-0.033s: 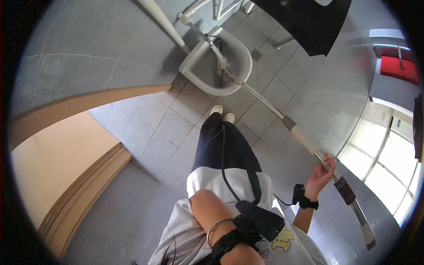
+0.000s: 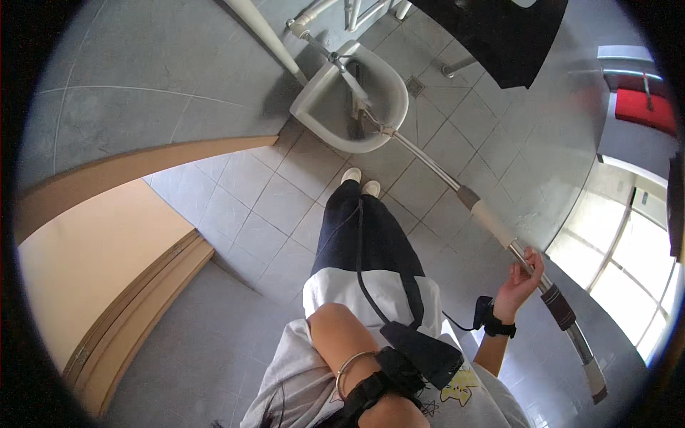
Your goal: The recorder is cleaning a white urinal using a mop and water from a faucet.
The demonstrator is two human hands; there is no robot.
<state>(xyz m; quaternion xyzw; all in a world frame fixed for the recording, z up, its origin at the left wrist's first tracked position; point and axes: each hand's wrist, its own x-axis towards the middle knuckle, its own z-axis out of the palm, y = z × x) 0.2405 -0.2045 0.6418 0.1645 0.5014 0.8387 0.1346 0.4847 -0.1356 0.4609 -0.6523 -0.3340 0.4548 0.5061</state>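
My right hand is closed around the metal pole of a mop, which slants from the right down into a white mop sink. The mop's dark flat head lies in the basin, under a stream of water from the metal tap. A beige sleeve and brown grips sit along the pole. Across my body bends my left forearm with a bracelet and black strap. Only the back part of my left hand shows at the lower edge; its fingers are out of view.
White pipes run along the wall behind the sink. A wooden door frame stands on the left. Grey floor tiles hold a drain. A dark hanging sheet is at the top, a bright window at the right.
Almost nothing differs: the view has shifted very slightly. The mop stays in the sink, and water runs as before.
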